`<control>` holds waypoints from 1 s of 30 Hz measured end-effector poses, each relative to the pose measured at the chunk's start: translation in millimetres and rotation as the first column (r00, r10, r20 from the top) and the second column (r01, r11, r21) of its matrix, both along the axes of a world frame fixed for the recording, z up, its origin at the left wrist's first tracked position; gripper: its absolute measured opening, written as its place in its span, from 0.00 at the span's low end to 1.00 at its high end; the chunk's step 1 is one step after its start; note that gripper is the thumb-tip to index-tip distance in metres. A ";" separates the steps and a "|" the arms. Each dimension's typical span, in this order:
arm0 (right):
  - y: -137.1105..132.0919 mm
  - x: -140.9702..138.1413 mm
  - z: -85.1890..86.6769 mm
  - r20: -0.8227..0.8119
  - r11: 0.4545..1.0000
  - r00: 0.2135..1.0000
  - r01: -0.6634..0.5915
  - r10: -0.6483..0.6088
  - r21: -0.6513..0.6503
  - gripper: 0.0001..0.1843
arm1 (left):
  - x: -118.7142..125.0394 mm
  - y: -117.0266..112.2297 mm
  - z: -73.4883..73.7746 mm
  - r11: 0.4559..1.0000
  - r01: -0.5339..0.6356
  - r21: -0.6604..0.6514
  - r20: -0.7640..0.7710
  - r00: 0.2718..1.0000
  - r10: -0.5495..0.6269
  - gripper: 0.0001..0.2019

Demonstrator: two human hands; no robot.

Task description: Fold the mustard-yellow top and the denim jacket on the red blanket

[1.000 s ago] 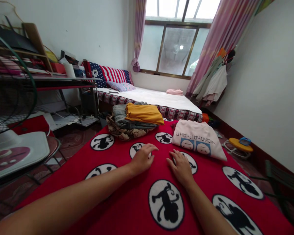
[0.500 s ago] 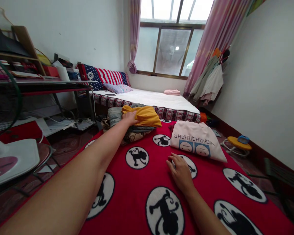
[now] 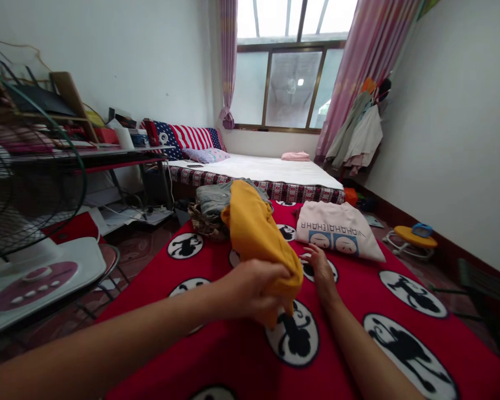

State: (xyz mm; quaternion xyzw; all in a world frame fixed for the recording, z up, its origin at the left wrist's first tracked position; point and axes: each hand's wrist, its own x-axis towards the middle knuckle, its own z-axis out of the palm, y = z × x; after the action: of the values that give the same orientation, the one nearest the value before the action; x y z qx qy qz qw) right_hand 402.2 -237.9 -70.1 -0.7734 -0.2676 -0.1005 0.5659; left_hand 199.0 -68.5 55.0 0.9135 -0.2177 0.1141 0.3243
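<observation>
My left hand [image 3: 256,291] is closed around one end of a yellow garment [image 3: 258,222], whose far end still lies over a pile of folded clothes [image 3: 212,203] in grey and brown. Which kind of garment it is cannot be told from its bunched shape. My right hand [image 3: 320,269] is apart from it, fingers stretched out and holding nothing, low over the red blanket with black monkey prints [image 3: 220,355]. Just beyond those fingers lies a folded pale pink garment [image 3: 337,222] with lettering and two blue face pictures.
A white-topped bed [image 3: 254,166] stands beyond the blanket, under the window. To the left are a cluttered desk [image 3: 120,153] and a fan [image 3: 33,166] near a chair. A yellow stool [image 3: 414,236] stands by the right wall.
My left hand has pulled the yellow garment off the pile's top toward me and to the right, stretching it out. The right hand has shifted slightly forward and right, nearer the pink garment.
</observation>
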 end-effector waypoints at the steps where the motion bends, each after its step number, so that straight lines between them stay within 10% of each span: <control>1: -0.3 -4.6 1.9 -0.039 0.998 0.998 -0.054 0.055 0.038 0.37 | -21.8 -9.7 -8.4 0.992 0.129 0.012 -0.077 0.989 -0.127 0.21; 5: -1.8 -31.3 9.9 -0.182 0.968 0.958 -0.191 0.221 0.165 0.36 | -80.4 -20.3 -27.3 0.960 0.280 -0.012 -0.272 0.923 -0.272 0.19; 9: 1.7 -52.1 11.4 -0.214 0.972 0.955 -0.172 0.205 0.162 0.34 | -84.4 13.8 -37.9 0.970 -0.198 -0.143 -0.154 0.972 0.176 0.09; 13: 20.2 -67.0 19.5 -0.191 0.978 0.962 -0.178 0.195 0.105 0.36 | -55.4 63.0 -63.7 0.727 -0.558 -0.400 -0.186 0.826 0.532 0.21; 17: 41.7 -99.6 46.7 -0.104 0.953 0.971 -0.230 0.213 -0.197 0.46 | -25.7 79.8 -86.3 0.507 -0.603 -0.616 -0.340 0.784 0.519 0.32; 23: 53.3 -167.6 82.6 0.266 0.710 0.922 -0.014 0.283 -0.704 0.48 | -3.8 45.2 -80.7 0.568 -0.420 -0.708 -0.253 0.902 0.351 0.24; 26: 53.7 -177.2 84.3 0.233 0.609 0.926 0.004 0.297 -0.793 0.30 | 0.2 30.7 -74.4 0.547 -0.441 -0.711 -0.311 0.896 0.318 0.20; 28: 47.6 -167.3 86.7 0.215 0.644 0.943 0.000 0.255 -0.765 0.12 | 0.9 28.8 -72.6 0.565 -0.441 -0.698 -0.307 0.896 0.320 0.18; 30: 31.8 -145.7 91.9 0.159 0.824 0.974 -0.044 0.161 -0.565 0.16 | 0.1 33.6 -73.4 0.598 -0.445 -0.667 -0.231 0.886 0.402 0.16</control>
State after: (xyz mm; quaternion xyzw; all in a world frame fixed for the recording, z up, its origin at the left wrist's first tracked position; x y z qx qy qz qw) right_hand 256.4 -206.1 21.8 -0.8749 -0.3821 -0.0645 0.2904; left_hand 199.0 -35.0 -18.4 0.7476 0.0747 0.2360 0.6163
